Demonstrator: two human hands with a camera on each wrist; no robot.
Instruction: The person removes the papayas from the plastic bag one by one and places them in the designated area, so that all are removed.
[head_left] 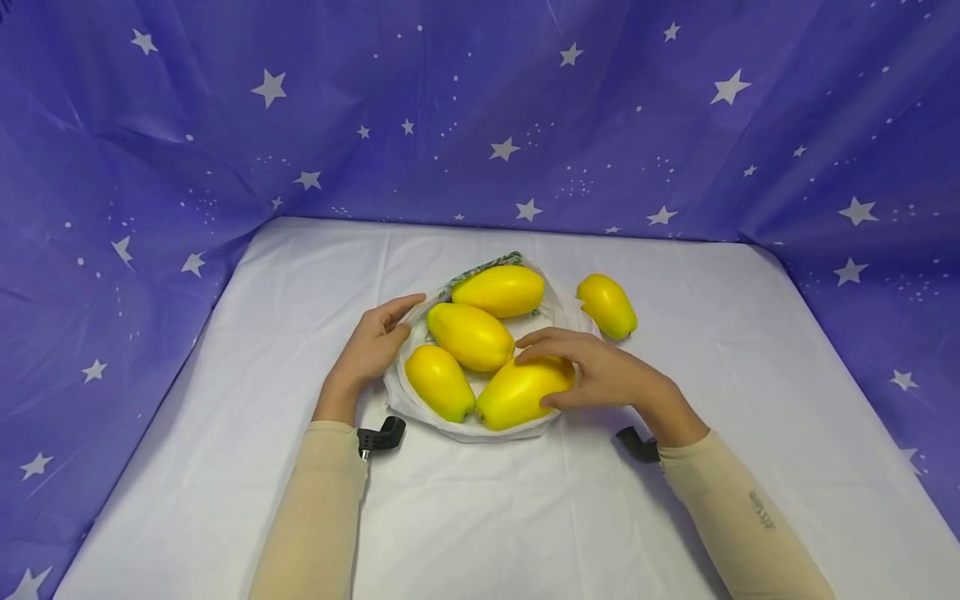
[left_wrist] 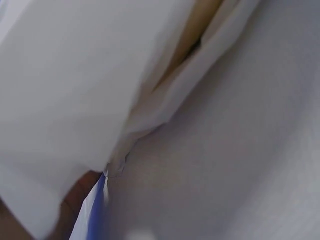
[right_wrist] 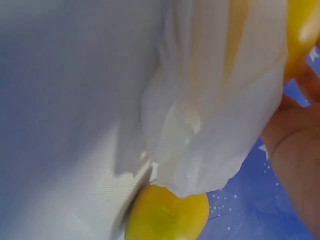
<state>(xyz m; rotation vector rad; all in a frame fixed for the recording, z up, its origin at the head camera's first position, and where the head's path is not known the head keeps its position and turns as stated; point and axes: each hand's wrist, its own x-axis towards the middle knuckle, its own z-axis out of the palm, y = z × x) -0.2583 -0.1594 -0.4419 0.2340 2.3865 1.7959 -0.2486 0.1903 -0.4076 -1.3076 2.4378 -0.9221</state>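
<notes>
A white plastic bag (head_left: pixel 396 395) with a green printed patch lies with its mouth spread wide. Inside it are several yellow papayas with greenish tips, among them an upper papaya (head_left: pixel 498 291), a middle papaya (head_left: pixel 472 337) and a lower left papaya (head_left: pixel 440 383). My left hand (head_left: pixel 375 340) pinches the bag's left rim between thumb and fingers; its finger (left_wrist: pixel 75 202) shows against the plastic in the left wrist view. With curled fingers and thumb, my right hand (head_left: pixel 609 371) grips the lower right papaya (head_left: pixel 517 398), within the bag's mouth.
Another papaya (head_left: pixel 608 307) lies outside, just beyond the bag's right side; the right wrist view shows this loose papaya (right_wrist: pixel 167 212) near the bag. A white cloth (head_left: pixel 480 525) covers the table. Purple star-printed sheeting (head_left: pixel 450 108) encloses the back and both sides.
</notes>
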